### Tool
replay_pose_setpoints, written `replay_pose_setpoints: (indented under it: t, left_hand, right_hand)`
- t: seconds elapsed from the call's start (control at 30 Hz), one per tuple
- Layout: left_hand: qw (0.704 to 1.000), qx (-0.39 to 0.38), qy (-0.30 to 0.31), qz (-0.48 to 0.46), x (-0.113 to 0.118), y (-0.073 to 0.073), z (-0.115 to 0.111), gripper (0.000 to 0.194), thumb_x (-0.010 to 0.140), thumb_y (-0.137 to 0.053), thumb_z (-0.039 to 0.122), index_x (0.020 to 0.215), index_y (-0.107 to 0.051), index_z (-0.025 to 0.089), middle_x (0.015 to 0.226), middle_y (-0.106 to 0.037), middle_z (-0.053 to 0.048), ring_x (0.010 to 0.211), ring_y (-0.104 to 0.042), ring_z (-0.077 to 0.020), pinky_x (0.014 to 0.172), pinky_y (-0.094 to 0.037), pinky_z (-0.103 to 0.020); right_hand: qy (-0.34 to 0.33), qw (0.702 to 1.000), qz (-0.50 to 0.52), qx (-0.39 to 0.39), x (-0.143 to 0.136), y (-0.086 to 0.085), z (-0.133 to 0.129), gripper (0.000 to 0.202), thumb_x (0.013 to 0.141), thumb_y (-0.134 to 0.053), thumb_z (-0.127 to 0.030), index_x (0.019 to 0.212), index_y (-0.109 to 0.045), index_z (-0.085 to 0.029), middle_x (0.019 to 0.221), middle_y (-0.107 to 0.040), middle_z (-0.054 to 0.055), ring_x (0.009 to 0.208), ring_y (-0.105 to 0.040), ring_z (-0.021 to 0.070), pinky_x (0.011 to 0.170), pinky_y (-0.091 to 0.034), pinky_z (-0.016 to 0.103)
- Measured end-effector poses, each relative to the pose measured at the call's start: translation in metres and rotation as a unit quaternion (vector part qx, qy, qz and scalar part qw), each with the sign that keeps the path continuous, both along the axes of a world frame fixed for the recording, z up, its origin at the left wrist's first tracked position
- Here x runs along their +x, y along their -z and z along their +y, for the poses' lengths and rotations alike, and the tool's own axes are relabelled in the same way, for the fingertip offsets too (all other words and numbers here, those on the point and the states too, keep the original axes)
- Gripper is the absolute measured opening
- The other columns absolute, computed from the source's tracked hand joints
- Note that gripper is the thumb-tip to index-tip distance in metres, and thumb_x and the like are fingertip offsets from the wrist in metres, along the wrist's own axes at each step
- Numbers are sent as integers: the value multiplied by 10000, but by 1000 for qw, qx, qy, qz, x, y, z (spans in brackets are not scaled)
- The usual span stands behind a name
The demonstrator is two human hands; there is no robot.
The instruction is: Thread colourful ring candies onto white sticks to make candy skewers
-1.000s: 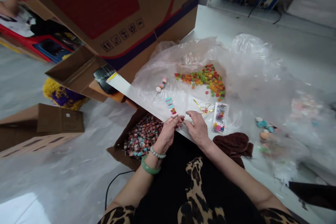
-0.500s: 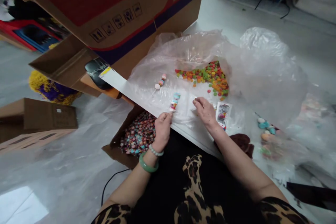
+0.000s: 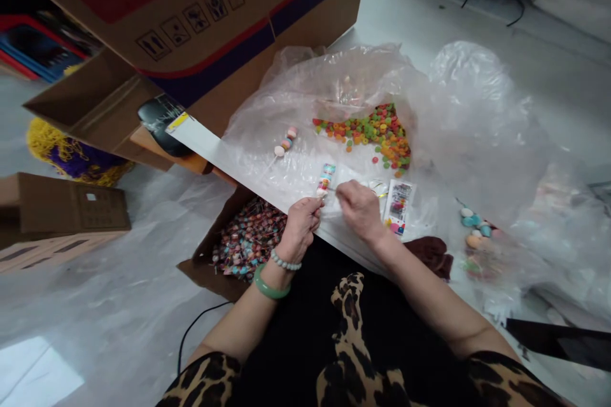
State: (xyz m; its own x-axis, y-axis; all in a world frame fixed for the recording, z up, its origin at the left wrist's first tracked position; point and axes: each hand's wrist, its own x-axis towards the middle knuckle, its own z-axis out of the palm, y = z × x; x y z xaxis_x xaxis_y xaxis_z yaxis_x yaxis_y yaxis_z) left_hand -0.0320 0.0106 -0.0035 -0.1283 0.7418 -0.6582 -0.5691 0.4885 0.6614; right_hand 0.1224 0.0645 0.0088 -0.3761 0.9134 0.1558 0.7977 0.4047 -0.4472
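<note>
Right fingers [image 3: 342, 193], pinched narrow, moved nearer the glossy, lumpy candy stick [image 3: 326, 179] left fingers [image 3: 313, 206] grip.

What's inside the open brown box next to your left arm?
Lots of small, colourful pieces, some with thin sticks, are in the box. The table may cover some, and the top ones hide whatever's deeper, so I can't tell what's there.

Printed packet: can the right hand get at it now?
Probably yes: the printed packet lies just beside the right hand, with nothing seen on top. Its fingers look busy by the candy stick that the left hand holds, so they may need freeing first.
</note>
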Motion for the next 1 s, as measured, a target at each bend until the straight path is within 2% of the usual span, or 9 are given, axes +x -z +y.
replay_pose_setpoints:
  t: [0.23, 0.4, 0.53, 0.6, 0.7, 0.77, 0.87, 0.93, 1.0]
  left_hand:
    - [997, 65, 37, -34, 18, -5, -5, 456, 611, -804, 437, 622, -436, 169, 455, -409, 86, 319, -229, 10, 357, -101, -175]
    - [998, 58, 7, -2, 20, -1, -10, 412, 650, -766, 464, 678, -489, 160, 464, -433, 86, 316, -229, 1, 357, -106, -182]
    - [994, 89, -2, 61, 29, 4, -14, 407, 691, -737, 468, 635, -481, 157, 473, -413, 85, 361, -263, -5, 379, -147, -174]
    - [991, 105, -5, 84, 33, 5, -14, 419, 693, -733, 472, 607, -475, 154, 479, -416, 79, 384, -277, -7, 390, -171, -171]
    - [990, 112, -6, 80, 33, 3, -15, 427, 675, -742, 471, 598, -463, 157, 474, -411, 79, 393, -274, -8, 389, -168, -164]
    - [993, 103, 29, 40, 28, 0, -17, 430, 653, -760, 461, 599, -456, 161, 459, -391, 84, 382, -258, -7, 380, -147, -160]
    - [981, 82, 155, -78, 15, -2, -21, 402, 628, -783, 449, 626, -520, 145, 461, -427, 70, 351, -231, 2, 364, -122, -163]
    - [956, 74, 242, -147, 3, -2, -24, 384, 595, -806, 429, 664, -584, 124, 465, -469, 50, 333, -224, 9, 361, -116, -165]
    - [936, 68, 303, -167, -12, -3, -23, 382, 540, -832, 408, 649, -616, 112, 443, -472, 37, 323, -231, 6, 363, -101, -169]
  right_hand:
    - [-28, 994, -73, 72, -26, -1, -35, 243, 916, -433, -177, 776, -631, -173, 752, -611, 89, 736, -530, 211, 696, -336, 331]
    - [-38, 980, 176, -82, -15, 4, -35, 215, 904, -457, -212, 873, -670, -213, 829, -645, 47, 776, -591, 176, 721, -414, 291]
    - [117, 887, 378, -240, -18, 9, -36, 55, 739, -612, -270, 744, -583, -223, 607, -567, -47, 579, -556, 139, 609, -429, 273]
    - [171, 822, 446, -311, -20, 10, -33, 181, 639, -673, -269, 727, -522, -222, 525, -513, -84, 491, -519, 121, 541, -407, 257]
    - [168, 732, 509, -422, -15, 7, -28, 305, 541, -716, -233, 790, -542, -202, 506, -525, -90, 449, -486, 101, 488, -365, 231]
    - [125, 700, 519, -474, -8, 2, -27, 340, 521, -718, -200, 837, -595, -172, 540, -561, -68, 456, -465, 86, 474, -337, 220]
    - [50, 717, 506, -477, 1, -9, -33, 456, 538, -744, -188, 984, -654, -170, 601, -588, -61, 497, -465, 87, 500, -353, 227]
    - [-13, 753, 470, -460, 3, -17, -42, 428, 601, -757, -244, 1018, -670, -193, 643, -604, -48, 548, -498, 111, 544, -394, 253]
    - [-73, 812, 411, -408, 2, -22, -54, 221, 719, -706, -324, 900, -684, -200, 695, -632, -9, 619, -547, 147, 596, -428, 288]
